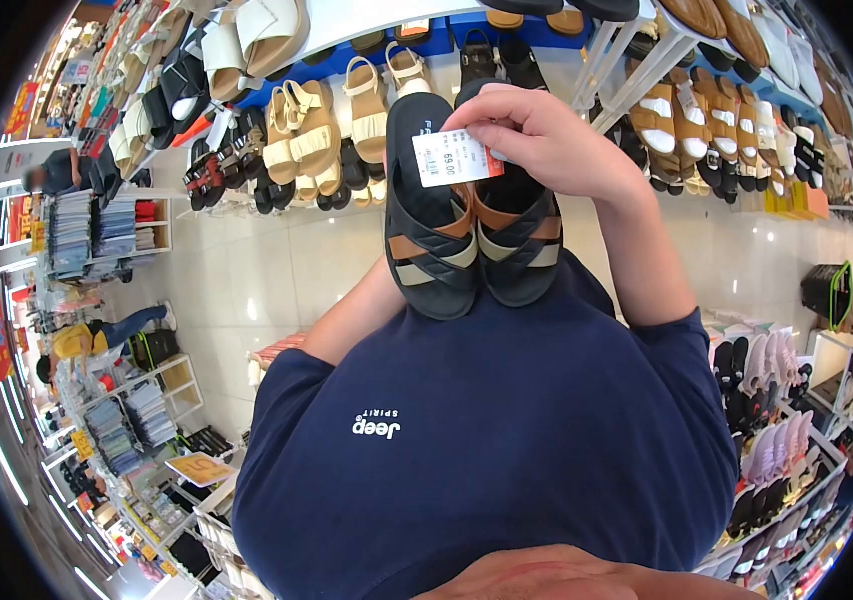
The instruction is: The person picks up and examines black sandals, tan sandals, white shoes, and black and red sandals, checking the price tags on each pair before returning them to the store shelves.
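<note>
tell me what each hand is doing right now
Right hand: pinching the price tag on the sandals.
Left hand: hidden behind the sandals, cannot be told.

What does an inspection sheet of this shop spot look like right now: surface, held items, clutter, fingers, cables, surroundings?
Surface: no table; pale tiled floor underfoot.
Job's things: pair of black sandals with tan and cream straps, held together, soles apart from any shelf; white price tag with a red edge attached.
Clutter: nothing seen around the hands.
Fingers: right hand pinches the tag between its fingers; left hand hidden behind the sandals, only the forearm shows.
Cables: nothing seen.
Surroundings: display racks of sandals ahead, more shoe shelves to one side, folded clothing stacks, other people further off.
</note>
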Demonstrator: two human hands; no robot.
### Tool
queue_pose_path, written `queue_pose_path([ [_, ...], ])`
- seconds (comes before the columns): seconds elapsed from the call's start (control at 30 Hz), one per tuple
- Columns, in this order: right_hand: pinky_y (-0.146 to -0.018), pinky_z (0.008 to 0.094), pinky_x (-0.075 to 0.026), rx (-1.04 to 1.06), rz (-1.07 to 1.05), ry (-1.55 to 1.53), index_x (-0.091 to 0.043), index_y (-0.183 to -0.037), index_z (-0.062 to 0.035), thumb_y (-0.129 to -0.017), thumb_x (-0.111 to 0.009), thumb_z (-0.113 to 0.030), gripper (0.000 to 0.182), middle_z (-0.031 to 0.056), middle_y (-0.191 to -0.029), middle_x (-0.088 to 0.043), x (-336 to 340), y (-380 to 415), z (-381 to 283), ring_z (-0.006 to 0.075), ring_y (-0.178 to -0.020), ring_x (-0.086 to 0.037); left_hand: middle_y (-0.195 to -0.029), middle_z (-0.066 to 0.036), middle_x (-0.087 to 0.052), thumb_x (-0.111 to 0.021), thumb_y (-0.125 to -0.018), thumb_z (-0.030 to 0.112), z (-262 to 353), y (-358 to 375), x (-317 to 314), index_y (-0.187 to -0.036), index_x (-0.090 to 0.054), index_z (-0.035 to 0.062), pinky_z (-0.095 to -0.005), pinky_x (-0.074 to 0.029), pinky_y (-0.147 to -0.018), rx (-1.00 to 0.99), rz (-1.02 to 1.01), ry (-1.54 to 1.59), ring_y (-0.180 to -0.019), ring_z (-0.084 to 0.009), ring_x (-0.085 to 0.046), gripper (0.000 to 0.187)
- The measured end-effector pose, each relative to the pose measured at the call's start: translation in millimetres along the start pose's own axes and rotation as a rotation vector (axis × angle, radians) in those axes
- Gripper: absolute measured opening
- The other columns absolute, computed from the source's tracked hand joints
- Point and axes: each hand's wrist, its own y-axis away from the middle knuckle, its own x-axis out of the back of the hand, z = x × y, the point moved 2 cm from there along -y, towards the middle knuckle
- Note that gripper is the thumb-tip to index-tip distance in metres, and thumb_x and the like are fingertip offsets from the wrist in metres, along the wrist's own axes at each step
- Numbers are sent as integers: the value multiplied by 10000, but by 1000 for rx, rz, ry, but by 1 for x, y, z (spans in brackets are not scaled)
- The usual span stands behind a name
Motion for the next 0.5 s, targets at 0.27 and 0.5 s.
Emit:
queue_pose_path([
  [0.27,-644,202,-413,-50,3,-126,-573,-994,-24,-909,-576,-67,95,-22,-815,-494,-1,0,2,39,-745,-494,-1351,-129,-488,-326,-913,674,2,0,1,-1395,-382,83,-451,-413,-1029,-19,-2,-26,-1237,-305,-485,764],
  [0.5,-699,207,-432,-78,-17,-128,-517,-1042,-34,-826,-635,-48,246,-16,-860,-520,6,-3,13,45,-776,-505,-1347,-129,-492,-328,-914,673,-1,1,2,-1391,-386,84,-450,-415,-1026,-20,0,-56,-1234,-305,-488,760],
])
